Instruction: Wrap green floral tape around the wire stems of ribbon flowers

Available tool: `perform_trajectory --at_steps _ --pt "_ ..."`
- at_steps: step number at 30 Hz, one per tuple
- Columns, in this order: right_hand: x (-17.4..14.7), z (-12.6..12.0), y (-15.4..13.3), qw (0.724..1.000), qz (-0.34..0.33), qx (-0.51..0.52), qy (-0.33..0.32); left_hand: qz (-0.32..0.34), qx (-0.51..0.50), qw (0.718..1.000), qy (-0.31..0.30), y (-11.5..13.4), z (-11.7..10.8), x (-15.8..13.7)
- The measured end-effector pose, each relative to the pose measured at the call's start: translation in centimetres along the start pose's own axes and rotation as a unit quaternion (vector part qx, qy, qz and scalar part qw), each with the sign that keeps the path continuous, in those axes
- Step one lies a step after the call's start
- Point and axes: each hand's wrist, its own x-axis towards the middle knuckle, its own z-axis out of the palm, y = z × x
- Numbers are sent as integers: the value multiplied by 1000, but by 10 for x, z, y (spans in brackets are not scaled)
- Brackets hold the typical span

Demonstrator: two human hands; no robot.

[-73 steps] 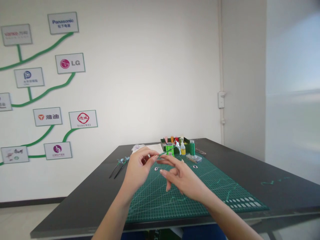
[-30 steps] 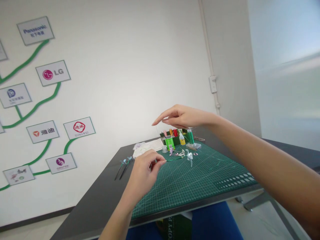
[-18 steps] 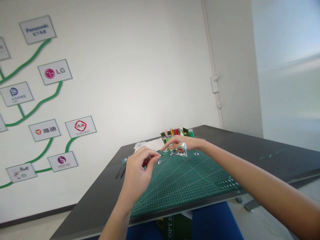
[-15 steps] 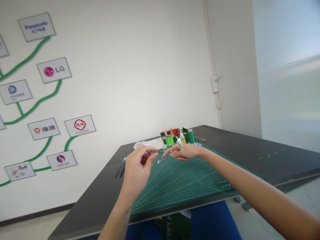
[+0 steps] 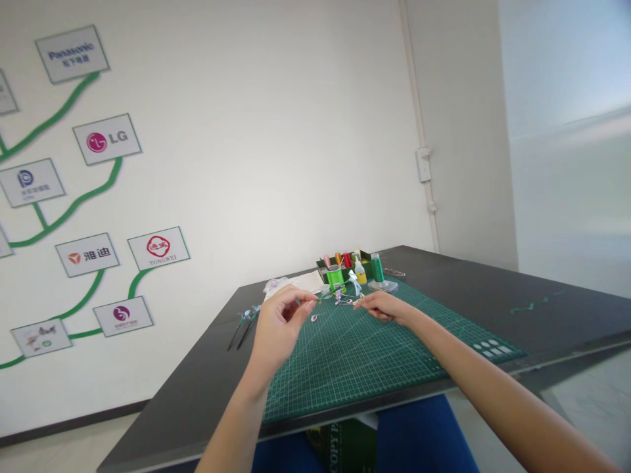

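My left hand (image 5: 283,318) pinches a thin green stem (image 5: 329,293) between thumb and fingertips over the cutting mat. A pale blue flower-like piece (image 5: 354,284) is at the far right end of that stem. To the right, my right hand (image 5: 384,305) is closed, thumb against fingers, its fingertips just below the blue piece. What it grips is too small to make out. Between the hands, small pinkish petal-like pieces on thin wires (image 5: 340,299) show on the mat. A single white-pink loop (image 5: 314,318) lies beside my left fingertips.
The green cutting mat (image 5: 355,355) covers part of the dark table (image 5: 197,387). At the back stand a box of thread spools (image 5: 346,261), a bright green spool (image 5: 335,277), a yellow-labelled bottle (image 5: 360,270) and a green tube (image 5: 377,268). Dark-stemmed blue pieces (image 5: 246,325) lie at left.
My right hand has moved a little right, away from my left, and its outstretched fingers have closed. My left hand has shifted slightly right, still pinching the stem.
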Motion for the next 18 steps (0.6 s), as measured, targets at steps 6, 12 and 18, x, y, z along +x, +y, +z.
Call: perform_trajectory --at_steps 6,12,18 --pt "0 -31 13 990 96 -25 95 -31 -65 997 12 2 -13 2" --pt "-8 -56 19 973 135 -63 175 -57 -148 985 64 2 -38 5" --pt "-45 -100 28 919 102 -118 361 -84 -196 972 103 -1 -55 2"
